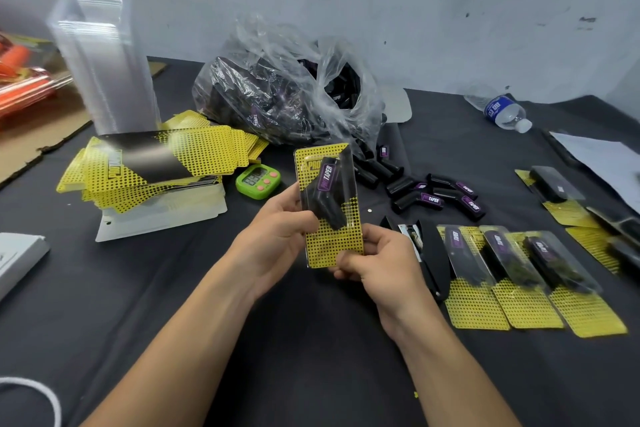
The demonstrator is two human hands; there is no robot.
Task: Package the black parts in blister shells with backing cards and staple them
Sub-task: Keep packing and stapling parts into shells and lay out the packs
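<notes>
Both my hands hold one blister pack (327,184) upright above the black table: a clear shell over a yellow dotted backing card with a black part labelled in purple inside. My left hand (277,236) grips its left edge. My right hand (377,260) pinches its bottom right corner. A black stapler (433,260) lies just right of my right hand. Three filled packs (526,284) lie in a row to the right. Loose black parts (436,194) are scattered behind them. A stack of yellow backing cards (162,166) lies at the left, with a tall stack of clear shells (104,69) behind it.
A clear plastic bag (287,90) full of black parts sits at the back centre. A green timer (258,180) stands beside the cards. More packs (568,201) lie at the far right, a water bottle (502,111) at the back right, and cardboard (38,135) at the left edge.
</notes>
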